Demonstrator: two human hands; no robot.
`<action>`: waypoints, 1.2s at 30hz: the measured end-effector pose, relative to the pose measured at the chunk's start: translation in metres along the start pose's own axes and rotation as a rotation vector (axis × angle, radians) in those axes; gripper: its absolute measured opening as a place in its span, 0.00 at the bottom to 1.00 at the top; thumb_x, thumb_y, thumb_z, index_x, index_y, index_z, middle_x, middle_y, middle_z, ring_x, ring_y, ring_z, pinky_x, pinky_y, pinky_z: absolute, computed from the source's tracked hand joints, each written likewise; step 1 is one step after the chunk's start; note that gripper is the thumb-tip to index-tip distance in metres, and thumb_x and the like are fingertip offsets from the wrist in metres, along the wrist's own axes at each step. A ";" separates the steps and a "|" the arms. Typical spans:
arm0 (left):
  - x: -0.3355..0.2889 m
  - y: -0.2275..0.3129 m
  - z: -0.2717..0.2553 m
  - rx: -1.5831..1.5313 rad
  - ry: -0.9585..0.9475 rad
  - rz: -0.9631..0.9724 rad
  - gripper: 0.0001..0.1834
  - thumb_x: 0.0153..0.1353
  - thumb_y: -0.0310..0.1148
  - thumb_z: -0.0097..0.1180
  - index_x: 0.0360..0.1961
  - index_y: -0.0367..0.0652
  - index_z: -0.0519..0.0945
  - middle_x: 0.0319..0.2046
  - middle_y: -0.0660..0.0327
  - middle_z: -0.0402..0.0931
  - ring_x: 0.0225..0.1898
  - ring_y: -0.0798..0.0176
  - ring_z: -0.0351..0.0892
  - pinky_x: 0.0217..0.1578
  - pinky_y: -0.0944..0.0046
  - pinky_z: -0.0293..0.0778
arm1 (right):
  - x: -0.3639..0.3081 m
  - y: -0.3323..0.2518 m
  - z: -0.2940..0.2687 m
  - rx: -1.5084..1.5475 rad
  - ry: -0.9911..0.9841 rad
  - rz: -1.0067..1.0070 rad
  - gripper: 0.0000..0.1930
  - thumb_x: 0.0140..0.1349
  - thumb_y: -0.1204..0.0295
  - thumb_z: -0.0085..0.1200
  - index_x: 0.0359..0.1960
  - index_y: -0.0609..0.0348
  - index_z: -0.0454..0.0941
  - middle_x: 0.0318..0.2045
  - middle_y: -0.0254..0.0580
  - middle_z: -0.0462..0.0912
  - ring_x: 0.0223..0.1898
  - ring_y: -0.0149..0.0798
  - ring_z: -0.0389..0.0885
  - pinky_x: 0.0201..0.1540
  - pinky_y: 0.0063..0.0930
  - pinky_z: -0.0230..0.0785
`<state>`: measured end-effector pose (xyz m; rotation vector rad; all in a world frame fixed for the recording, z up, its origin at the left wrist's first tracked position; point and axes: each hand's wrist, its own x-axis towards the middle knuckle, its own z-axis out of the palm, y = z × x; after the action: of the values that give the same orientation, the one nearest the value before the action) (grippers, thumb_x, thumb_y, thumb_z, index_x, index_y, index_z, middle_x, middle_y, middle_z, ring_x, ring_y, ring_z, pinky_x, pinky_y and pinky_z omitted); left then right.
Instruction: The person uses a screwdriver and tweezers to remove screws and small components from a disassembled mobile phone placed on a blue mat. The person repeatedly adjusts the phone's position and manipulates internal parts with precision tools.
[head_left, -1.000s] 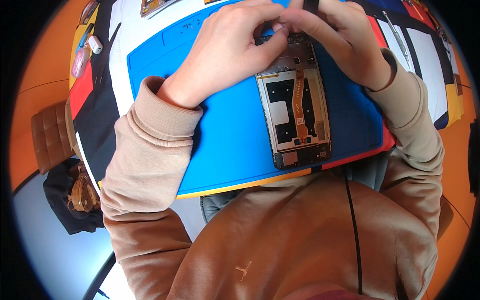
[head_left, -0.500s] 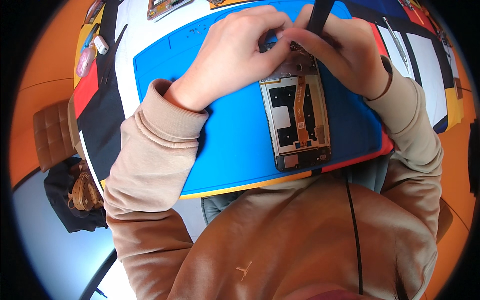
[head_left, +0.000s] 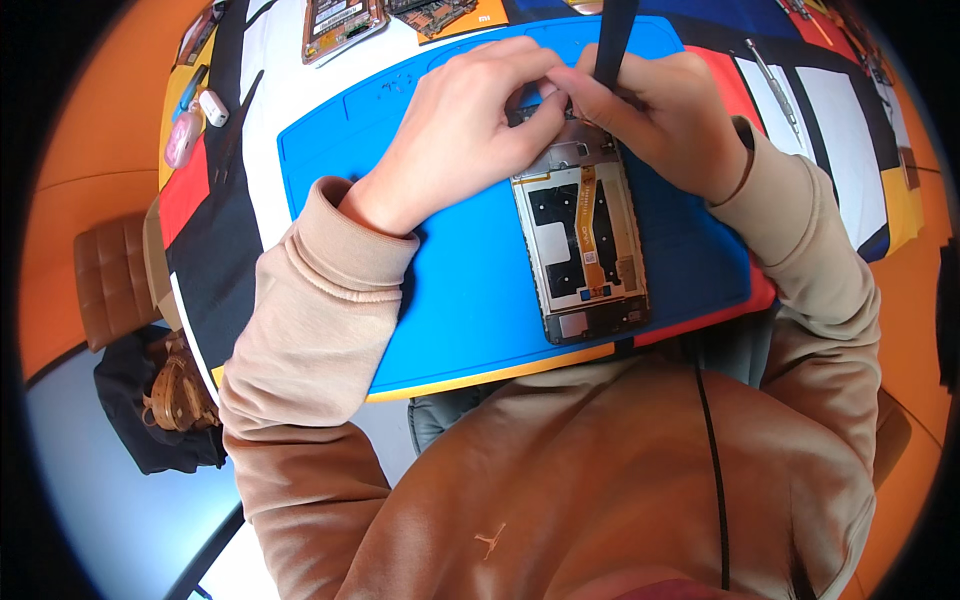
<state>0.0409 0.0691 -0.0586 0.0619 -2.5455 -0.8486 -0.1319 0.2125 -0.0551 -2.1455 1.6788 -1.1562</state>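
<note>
An opened smartphone [head_left: 622, 240] without its back cover lies lengthwise on the blue mat [head_left: 450, 290], an orange-brown flex cable [head_left: 590, 225] running down its middle. Over its upper end, the fingers of my left hand [head_left: 475, 115] are bent and pressed together; what they pinch, if anything, is hidden. Closed around a long black tool [head_left: 617, 45] is my right hand [head_left: 675, 120], its thumb near my left fingertips. The tool's working end is out of sight behind the fingers, so its kind does not show.
Tiny dark parts [head_left: 395, 85] lie on the mat's far left. Beyond it sit another phone body [head_left: 345, 28] and a circuit board [head_left: 445, 18]. A slim silver screwdriver [head_left: 775, 90] is at the right. Black tweezers [head_left: 240, 115], a pink case [head_left: 182, 138] and a white gadget [head_left: 213, 108] are left.
The view has shifted slightly, showing more of the far table. Both hands stay at the phone's upper end, with the black tool still in my right hand.
</note>
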 end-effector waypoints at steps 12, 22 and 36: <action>0.000 -0.002 -0.002 0.020 -0.039 0.031 0.08 0.66 0.28 0.61 0.44 0.38 0.83 0.32 0.60 0.76 0.27 0.66 0.75 0.28 0.67 0.69 | 0.001 0.008 0.005 0.055 0.071 0.042 0.09 0.74 0.70 0.56 0.43 0.62 0.84 0.28 0.35 0.86 0.25 0.23 0.81 0.26 0.16 0.69; 0.000 0.001 -0.003 0.021 -0.027 0.032 0.06 0.66 0.28 0.61 0.41 0.37 0.83 0.32 0.60 0.76 0.26 0.66 0.73 0.28 0.67 0.69 | -0.001 0.013 0.005 0.184 0.062 0.165 0.12 0.77 0.67 0.53 0.41 0.62 0.84 0.17 0.29 0.74 0.18 0.19 0.69 0.20 0.17 0.55; 0.001 0.001 -0.001 -0.003 -0.015 0.017 0.05 0.67 0.29 0.61 0.40 0.39 0.83 0.31 0.62 0.75 0.26 0.67 0.71 0.28 0.66 0.67 | 0.002 0.011 0.003 0.420 0.056 0.344 0.16 0.78 0.65 0.50 0.32 0.61 0.80 0.16 0.26 0.70 0.16 0.19 0.64 0.20 0.16 0.51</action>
<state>0.0403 0.0690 -0.0570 0.0326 -2.5554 -0.8496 -0.1376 0.2060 -0.0625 -1.5214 1.5720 -1.3250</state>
